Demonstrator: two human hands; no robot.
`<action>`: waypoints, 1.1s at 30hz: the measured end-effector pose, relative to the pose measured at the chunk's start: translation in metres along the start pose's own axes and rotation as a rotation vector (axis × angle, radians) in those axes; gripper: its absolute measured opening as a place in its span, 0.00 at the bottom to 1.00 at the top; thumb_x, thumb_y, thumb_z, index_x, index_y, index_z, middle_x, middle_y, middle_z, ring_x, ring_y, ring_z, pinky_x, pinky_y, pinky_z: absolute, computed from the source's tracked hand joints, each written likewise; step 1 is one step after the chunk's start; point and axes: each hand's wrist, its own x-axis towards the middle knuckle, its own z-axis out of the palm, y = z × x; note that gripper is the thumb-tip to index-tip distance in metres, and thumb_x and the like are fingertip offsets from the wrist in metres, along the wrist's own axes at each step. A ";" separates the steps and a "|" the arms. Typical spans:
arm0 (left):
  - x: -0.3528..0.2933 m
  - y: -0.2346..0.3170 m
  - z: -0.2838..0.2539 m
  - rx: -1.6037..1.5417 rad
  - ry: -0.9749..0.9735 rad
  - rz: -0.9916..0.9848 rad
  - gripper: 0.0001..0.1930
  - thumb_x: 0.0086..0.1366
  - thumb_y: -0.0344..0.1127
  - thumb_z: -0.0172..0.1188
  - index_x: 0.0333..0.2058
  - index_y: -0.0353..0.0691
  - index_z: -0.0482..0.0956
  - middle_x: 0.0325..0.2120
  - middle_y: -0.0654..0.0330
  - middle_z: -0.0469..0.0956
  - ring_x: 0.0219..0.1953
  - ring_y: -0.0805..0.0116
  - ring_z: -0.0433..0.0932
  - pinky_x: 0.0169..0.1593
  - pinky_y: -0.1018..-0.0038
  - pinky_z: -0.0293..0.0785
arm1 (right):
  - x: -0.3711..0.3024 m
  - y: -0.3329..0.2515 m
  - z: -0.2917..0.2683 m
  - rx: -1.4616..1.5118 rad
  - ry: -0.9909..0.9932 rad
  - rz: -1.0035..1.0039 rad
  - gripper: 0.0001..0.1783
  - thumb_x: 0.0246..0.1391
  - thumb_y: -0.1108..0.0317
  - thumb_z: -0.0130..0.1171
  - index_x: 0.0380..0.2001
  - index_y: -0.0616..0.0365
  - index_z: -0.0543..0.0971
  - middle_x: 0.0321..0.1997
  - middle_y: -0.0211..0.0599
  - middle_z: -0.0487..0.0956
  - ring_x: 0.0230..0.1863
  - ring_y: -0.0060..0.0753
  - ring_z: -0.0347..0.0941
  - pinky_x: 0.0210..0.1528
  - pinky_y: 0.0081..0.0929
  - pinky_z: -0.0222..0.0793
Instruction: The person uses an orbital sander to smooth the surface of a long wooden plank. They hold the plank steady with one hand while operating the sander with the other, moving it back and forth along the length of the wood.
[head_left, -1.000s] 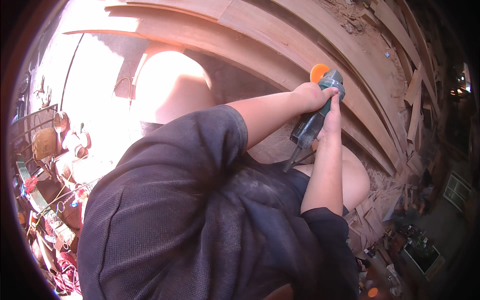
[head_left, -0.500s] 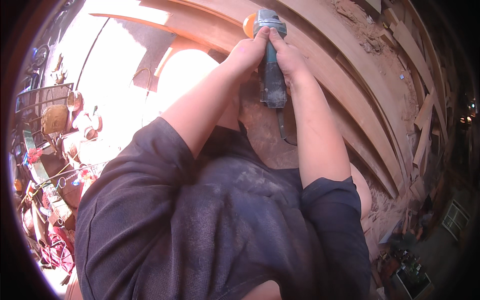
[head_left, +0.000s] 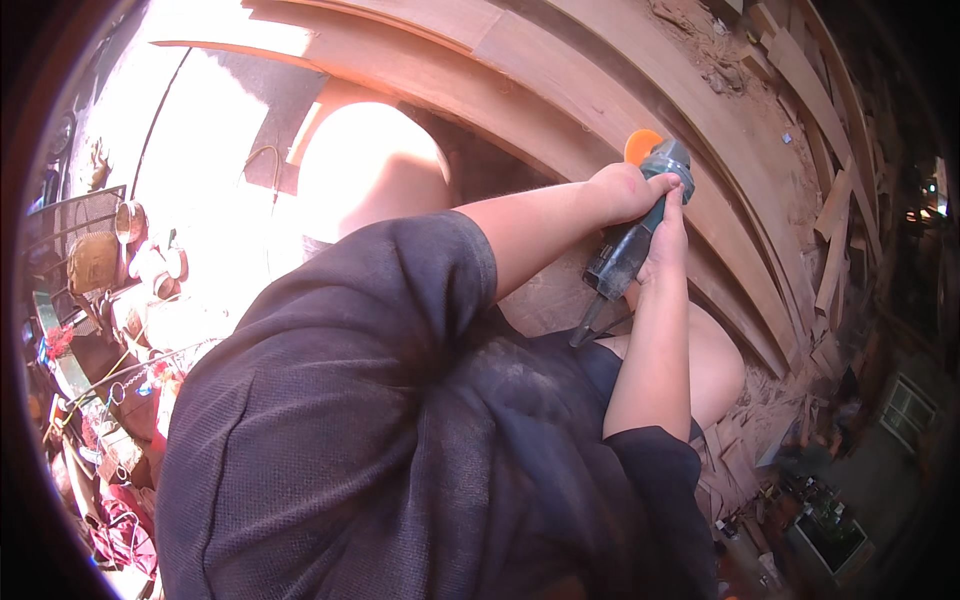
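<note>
Both hands are wrapped round a dark green angle grinder [head_left: 622, 252] with a grey head and an orange disc [head_left: 642, 146]. My left hand [head_left: 630, 190] grips it close to the head from the left side. On the right side of the body, my right hand [head_left: 668, 235] holds it, thumbs near each other on top. The disc is over a long, curved wooden plank [head_left: 575, 92]; whether it touches the wood I cannot tell. The grinder's cord [head_left: 590, 322] trails from its rear end toward my lap.
More curved planks [head_left: 735, 215] lie side by side, running from far left to near right. Wood shavings [head_left: 700, 45] and offcuts [head_left: 838, 200] are heaped at the right. At the left stand a wire basket [head_left: 75, 235] and cluttered tools and containers. My bare knee [head_left: 370, 165] is in bright sunlight.
Both hands have carried the grinder to the right and nearer to me along the planks. Its body is now slanted, with the head pointing to the far right.
</note>
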 end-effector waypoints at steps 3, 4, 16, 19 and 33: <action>0.000 -0.008 -0.024 0.010 0.105 0.027 0.52 0.72 0.77 0.45 0.48 0.18 0.83 0.43 0.32 0.85 0.47 0.42 0.87 0.49 0.56 0.83 | 0.019 0.008 0.018 -0.094 -0.102 -0.039 0.40 0.74 0.33 0.46 0.69 0.57 0.70 0.61 0.46 0.81 0.60 0.43 0.81 0.58 0.48 0.81; -0.005 -0.018 -0.041 0.008 0.178 0.029 0.51 0.72 0.76 0.45 0.48 0.18 0.83 0.44 0.32 0.85 0.48 0.41 0.87 0.51 0.56 0.82 | 0.030 0.011 0.028 -0.140 -0.132 -0.061 0.39 0.74 0.33 0.46 0.69 0.57 0.71 0.61 0.46 0.81 0.59 0.43 0.81 0.59 0.47 0.81; -0.060 -0.061 -0.132 -0.220 0.513 0.018 0.48 0.76 0.74 0.43 0.46 0.23 0.84 0.37 0.43 0.87 0.44 0.53 0.86 0.52 0.63 0.79 | 0.046 0.020 0.146 -0.589 -0.359 -0.154 0.39 0.70 0.34 0.57 0.52 0.69 0.81 0.42 0.37 0.85 0.40 0.27 0.82 0.43 0.27 0.78; -0.047 -0.050 -0.102 -0.166 0.380 0.017 0.50 0.74 0.76 0.42 0.46 0.21 0.84 0.39 0.38 0.86 0.47 0.45 0.86 0.54 0.60 0.79 | 0.043 0.019 0.102 -0.456 -0.271 -0.144 0.38 0.72 0.35 0.55 0.54 0.67 0.81 0.44 0.38 0.86 0.42 0.29 0.83 0.44 0.30 0.79; -0.040 -0.037 -0.089 -0.167 0.266 -0.044 0.48 0.75 0.74 0.44 0.57 0.21 0.79 0.46 0.39 0.85 0.49 0.49 0.85 0.53 0.60 0.80 | 0.048 0.027 0.074 -0.243 -0.299 -0.078 0.40 0.73 0.36 0.54 0.61 0.68 0.77 0.54 0.42 0.84 0.52 0.35 0.82 0.55 0.34 0.79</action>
